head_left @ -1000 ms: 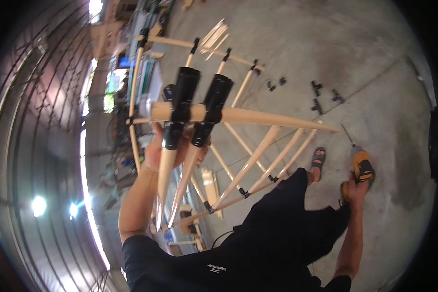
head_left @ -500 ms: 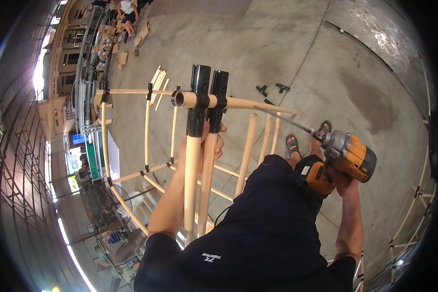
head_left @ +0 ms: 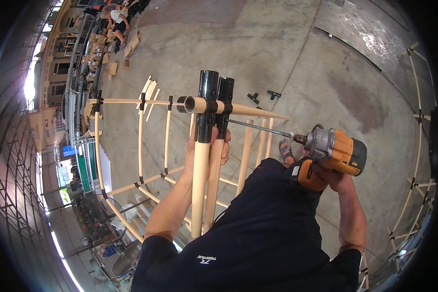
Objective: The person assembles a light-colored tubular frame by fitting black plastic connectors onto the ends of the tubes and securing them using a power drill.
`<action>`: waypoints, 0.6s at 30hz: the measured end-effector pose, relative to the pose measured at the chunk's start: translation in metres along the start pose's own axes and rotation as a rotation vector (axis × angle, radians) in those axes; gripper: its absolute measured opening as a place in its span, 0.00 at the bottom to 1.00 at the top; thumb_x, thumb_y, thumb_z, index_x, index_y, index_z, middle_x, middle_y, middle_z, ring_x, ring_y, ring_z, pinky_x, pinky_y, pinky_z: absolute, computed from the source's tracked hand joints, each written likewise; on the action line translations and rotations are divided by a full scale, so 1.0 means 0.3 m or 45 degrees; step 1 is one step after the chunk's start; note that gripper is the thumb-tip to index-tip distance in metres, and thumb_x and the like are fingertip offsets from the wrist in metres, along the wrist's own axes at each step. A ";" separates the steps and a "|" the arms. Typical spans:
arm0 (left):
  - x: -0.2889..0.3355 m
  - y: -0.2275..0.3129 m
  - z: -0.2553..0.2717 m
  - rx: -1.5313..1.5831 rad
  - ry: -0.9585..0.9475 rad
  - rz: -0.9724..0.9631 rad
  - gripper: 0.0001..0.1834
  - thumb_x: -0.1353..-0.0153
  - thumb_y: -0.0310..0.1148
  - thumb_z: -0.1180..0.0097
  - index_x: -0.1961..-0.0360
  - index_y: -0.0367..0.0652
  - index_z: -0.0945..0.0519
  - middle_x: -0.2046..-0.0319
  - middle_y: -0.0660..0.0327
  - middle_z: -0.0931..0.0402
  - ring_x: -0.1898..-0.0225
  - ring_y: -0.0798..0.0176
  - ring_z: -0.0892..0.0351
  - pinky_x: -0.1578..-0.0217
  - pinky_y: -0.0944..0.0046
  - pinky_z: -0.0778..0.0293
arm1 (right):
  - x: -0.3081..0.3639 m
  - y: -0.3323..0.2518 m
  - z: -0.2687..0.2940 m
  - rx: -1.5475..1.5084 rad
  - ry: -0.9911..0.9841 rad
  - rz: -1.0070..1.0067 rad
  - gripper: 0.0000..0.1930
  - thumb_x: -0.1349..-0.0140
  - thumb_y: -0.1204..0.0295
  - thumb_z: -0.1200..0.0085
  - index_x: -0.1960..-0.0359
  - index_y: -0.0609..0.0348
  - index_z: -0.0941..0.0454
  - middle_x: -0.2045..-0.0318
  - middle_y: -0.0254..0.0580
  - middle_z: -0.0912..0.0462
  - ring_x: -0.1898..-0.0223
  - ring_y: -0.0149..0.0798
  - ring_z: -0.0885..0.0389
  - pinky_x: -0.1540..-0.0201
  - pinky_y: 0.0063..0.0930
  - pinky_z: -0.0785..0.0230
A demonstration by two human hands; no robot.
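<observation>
My left hand (head_left: 224,150) is closed round a beige upright pipe (head_left: 213,182), just below two black pipe connectors (head_left: 208,107) standing side by side. A second upright pipe (head_left: 199,185) runs next to it, in front of part of the hand. Both connectors clasp a beige crossbar (head_left: 260,112) whose open end faces me. In my right hand (head_left: 339,181) is an orange and grey power driver (head_left: 343,151), held level. Its long thin bit (head_left: 263,127) points left, with the tip at the farther-right connector; I cannot tell whether it sits in a screw.
A pipe frame with black joints (head_left: 140,185) stands at the left. Loose beige pipes (head_left: 151,95) and several black connectors (head_left: 273,94) lie on the concrete floor. Another person (head_left: 118,22) is at the far left near cardboard boxes (head_left: 96,48). More pipe framing (head_left: 413,182) rises at the right.
The driver has moved left and its bit has levelled, bringing the tip to the connector. The connectors appear slightly further right and lower; my left hand keeps its hold.
</observation>
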State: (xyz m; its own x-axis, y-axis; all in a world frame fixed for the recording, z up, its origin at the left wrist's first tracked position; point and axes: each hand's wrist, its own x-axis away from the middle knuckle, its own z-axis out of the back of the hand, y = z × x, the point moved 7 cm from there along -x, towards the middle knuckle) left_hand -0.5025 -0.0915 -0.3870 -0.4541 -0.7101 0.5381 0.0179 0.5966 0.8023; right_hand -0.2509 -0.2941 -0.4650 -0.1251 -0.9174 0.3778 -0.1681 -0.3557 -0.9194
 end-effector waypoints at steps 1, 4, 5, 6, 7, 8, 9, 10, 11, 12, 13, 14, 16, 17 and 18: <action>-0.005 0.000 -0.009 0.013 -0.011 0.005 0.24 0.28 0.44 0.44 0.35 0.56 0.34 0.63 0.55 0.25 0.76 0.63 0.25 0.80 0.67 0.30 | 0.001 0.009 0.009 0.065 -0.007 0.018 0.15 0.35 0.67 0.38 0.48 0.53 0.19 0.55 0.36 0.16 0.54 0.35 0.18 0.49 0.34 0.23; -0.016 0.000 -0.023 0.028 -0.030 0.017 0.24 0.28 0.43 0.45 0.35 0.57 0.34 0.63 0.55 0.24 0.76 0.62 0.25 0.81 0.67 0.30 | 0.013 0.059 0.030 0.196 0.005 0.024 0.17 0.37 0.68 0.36 0.47 0.53 0.19 0.54 0.36 0.16 0.53 0.35 0.18 0.48 0.34 0.24; -0.012 0.001 -0.020 0.029 -0.023 0.020 0.23 0.28 0.43 0.45 0.35 0.58 0.35 0.62 0.54 0.24 0.76 0.62 0.25 0.81 0.67 0.30 | 0.013 0.065 0.032 0.201 0.015 -0.006 0.19 0.39 0.69 0.35 0.46 0.52 0.20 0.51 0.36 0.17 0.50 0.36 0.19 0.45 0.35 0.26; -0.008 0.001 -0.016 0.023 -0.006 0.017 0.24 0.28 0.43 0.45 0.34 0.58 0.35 0.62 0.54 0.24 0.76 0.62 0.25 0.81 0.67 0.30 | 0.013 0.073 0.035 0.206 0.026 -0.035 0.21 0.40 0.69 0.33 0.45 0.52 0.20 0.49 0.36 0.17 0.47 0.37 0.20 0.42 0.36 0.27; -0.005 -0.001 -0.012 0.018 0.010 0.014 0.24 0.27 0.43 0.46 0.34 0.59 0.35 0.62 0.54 0.24 0.76 0.61 0.25 0.81 0.66 0.30 | 0.015 0.074 0.035 0.265 0.021 0.011 0.20 0.40 0.69 0.33 0.45 0.52 0.20 0.49 0.35 0.17 0.47 0.38 0.20 0.41 0.36 0.27; -0.004 0.000 -0.011 0.011 0.020 0.013 0.24 0.27 0.43 0.46 0.33 0.59 0.35 0.62 0.54 0.24 0.77 0.61 0.25 0.81 0.66 0.30 | 0.023 0.075 0.035 0.325 0.022 0.057 0.20 0.40 0.68 0.33 0.45 0.52 0.20 0.49 0.35 0.17 0.47 0.39 0.20 0.41 0.37 0.28; -0.005 0.000 -0.012 0.015 0.012 0.019 0.24 0.27 0.43 0.46 0.33 0.60 0.35 0.62 0.53 0.24 0.77 0.61 0.25 0.81 0.66 0.30 | 0.029 0.077 0.036 0.385 0.022 0.103 0.20 0.40 0.67 0.33 0.46 0.51 0.20 0.49 0.35 0.17 0.47 0.40 0.20 0.40 0.38 0.28; -0.006 -0.002 -0.012 0.020 0.004 0.026 0.24 0.27 0.43 0.46 0.33 0.60 0.35 0.62 0.53 0.24 0.77 0.61 0.25 0.81 0.66 0.30 | 0.029 0.082 0.036 0.476 0.015 0.147 0.20 0.40 0.66 0.34 0.46 0.51 0.20 0.48 0.35 0.17 0.46 0.41 0.21 0.40 0.38 0.29; -0.008 0.000 -0.012 0.023 -0.002 0.028 0.24 0.27 0.43 0.46 0.33 0.60 0.35 0.62 0.53 0.24 0.77 0.61 0.25 0.81 0.66 0.30 | 0.020 0.083 0.039 0.566 0.004 0.195 0.20 0.39 0.65 0.34 0.46 0.50 0.20 0.48 0.34 0.18 0.46 0.41 0.21 0.40 0.38 0.29; -0.009 -0.001 -0.011 0.032 -0.006 0.032 0.24 0.27 0.42 0.46 0.33 0.60 0.35 0.62 0.53 0.24 0.77 0.61 0.25 0.81 0.66 0.30 | 0.017 0.089 0.036 0.656 -0.004 0.243 0.20 0.39 0.64 0.34 0.46 0.50 0.19 0.47 0.34 0.18 0.45 0.42 0.21 0.39 0.38 0.30; -0.010 -0.004 -0.010 0.041 -0.011 0.037 0.24 0.27 0.42 0.46 0.33 0.60 0.35 0.62 0.53 0.24 0.77 0.61 0.25 0.81 0.66 0.30 | 0.016 0.094 0.038 0.721 -0.002 0.280 0.20 0.39 0.64 0.34 0.45 0.50 0.19 0.47 0.34 0.18 0.45 0.42 0.21 0.39 0.38 0.30; -0.008 -0.001 -0.009 0.049 -0.009 0.037 0.25 0.27 0.42 0.45 0.33 0.60 0.35 0.62 0.53 0.24 0.77 0.60 0.25 0.81 0.66 0.30 | 0.014 0.094 0.038 0.746 -0.010 0.304 0.20 0.39 0.64 0.34 0.45 0.49 0.19 0.47 0.34 0.18 0.45 0.42 0.21 0.39 0.38 0.30; -0.007 -0.001 -0.012 0.080 -0.008 0.046 0.24 0.28 0.42 0.45 0.33 0.60 0.35 0.62 0.53 0.24 0.77 0.60 0.25 0.81 0.66 0.30 | 0.009 0.101 0.044 0.762 -0.020 0.327 0.20 0.39 0.64 0.34 0.45 0.49 0.20 0.46 0.34 0.18 0.45 0.42 0.22 0.39 0.37 0.30; -0.007 0.000 -0.013 0.092 -0.015 0.055 0.24 0.28 0.42 0.45 0.33 0.59 0.35 0.62 0.53 0.24 0.77 0.60 0.25 0.81 0.66 0.30 | 0.012 0.107 0.046 0.765 -0.023 0.333 0.20 0.39 0.64 0.34 0.45 0.49 0.20 0.46 0.34 0.18 0.44 0.42 0.22 0.39 0.37 0.30; -0.005 -0.002 -0.009 0.095 -0.010 0.060 0.24 0.28 0.42 0.45 0.33 0.59 0.35 0.62 0.52 0.24 0.77 0.60 0.25 0.80 0.66 0.30 | 0.011 0.112 0.048 0.763 -0.027 0.339 0.20 0.39 0.63 0.34 0.45 0.49 0.20 0.46 0.34 0.19 0.44 0.42 0.22 0.39 0.37 0.30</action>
State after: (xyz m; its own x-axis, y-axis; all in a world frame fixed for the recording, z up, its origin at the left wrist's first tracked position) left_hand -0.4994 -0.0918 -0.3875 -0.4614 -0.6777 0.5726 -0.0271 0.6559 0.7544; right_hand -0.2429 -0.3117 -0.4963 -0.0669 -0.9890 0.1321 0.4407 -0.1481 -0.8854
